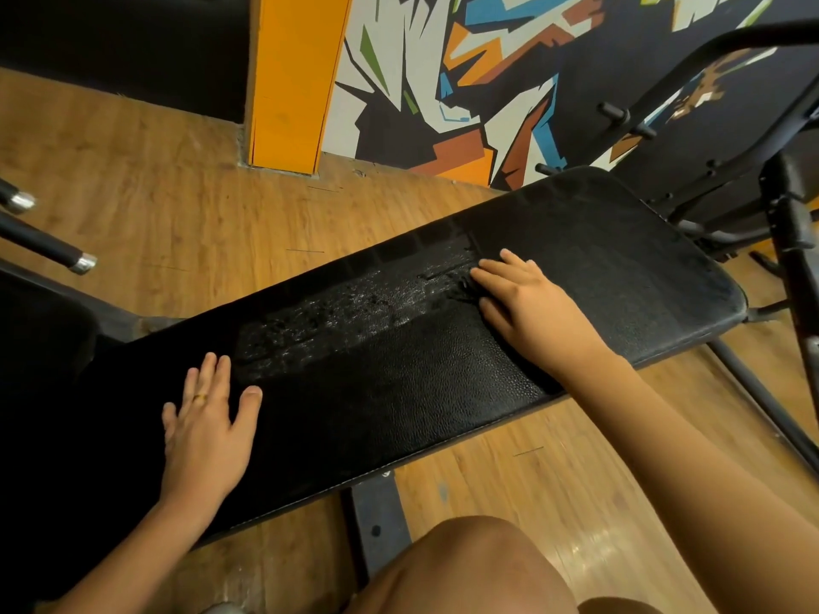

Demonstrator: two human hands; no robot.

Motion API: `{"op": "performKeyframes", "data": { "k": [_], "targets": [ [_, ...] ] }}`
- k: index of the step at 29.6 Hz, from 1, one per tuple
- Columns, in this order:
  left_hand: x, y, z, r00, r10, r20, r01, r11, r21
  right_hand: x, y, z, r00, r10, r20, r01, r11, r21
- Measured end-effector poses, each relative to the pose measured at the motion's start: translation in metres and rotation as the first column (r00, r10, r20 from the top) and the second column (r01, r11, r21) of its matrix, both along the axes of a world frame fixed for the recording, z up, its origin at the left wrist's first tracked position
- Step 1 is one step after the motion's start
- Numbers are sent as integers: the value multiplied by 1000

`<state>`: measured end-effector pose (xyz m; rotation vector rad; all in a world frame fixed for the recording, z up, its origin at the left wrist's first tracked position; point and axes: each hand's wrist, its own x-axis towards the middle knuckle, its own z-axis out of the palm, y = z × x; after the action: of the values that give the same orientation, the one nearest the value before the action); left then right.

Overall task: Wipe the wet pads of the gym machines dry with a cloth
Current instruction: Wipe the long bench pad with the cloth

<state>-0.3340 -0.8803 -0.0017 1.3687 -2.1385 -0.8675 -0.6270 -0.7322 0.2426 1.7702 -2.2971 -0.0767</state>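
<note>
Left hand [206,436], right hand [529,310] on bench pad [399,414]; wet patch [354,312] between

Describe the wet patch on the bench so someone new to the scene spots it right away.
Find the long black bench pad lying diagonally over the wooden floor. The wet patch sits mid-pad toward the far edge, between the left hand and the fingertips of the right hand. It glistens with pale droplets, while the pad around it looks dull and pebbled.
</note>
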Motion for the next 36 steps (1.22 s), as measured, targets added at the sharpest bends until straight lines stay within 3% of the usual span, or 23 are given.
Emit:
{"op": "performKeyframes", "data": {
  "k": [5,13,24,36],
  "targets": [
    [1,1,2,1000,-4,-15,4,1000,-1,-7,-29,-3,999,-37,-22,37,999,1],
    [1,1,-1,1000,5,-1,-5,1000,5,5,22,-9,1000,-16,-24,16,1000,3],
    [1,2,2,1000,13,-20,-12,1000,28,-24,-78,-8,996,-90,-18,90,995,-32],
    [0,3,7,1000,20,-21,-20,999,28,17,41,-15,1000,3,-20,-4,999,-41]
  ]
}}
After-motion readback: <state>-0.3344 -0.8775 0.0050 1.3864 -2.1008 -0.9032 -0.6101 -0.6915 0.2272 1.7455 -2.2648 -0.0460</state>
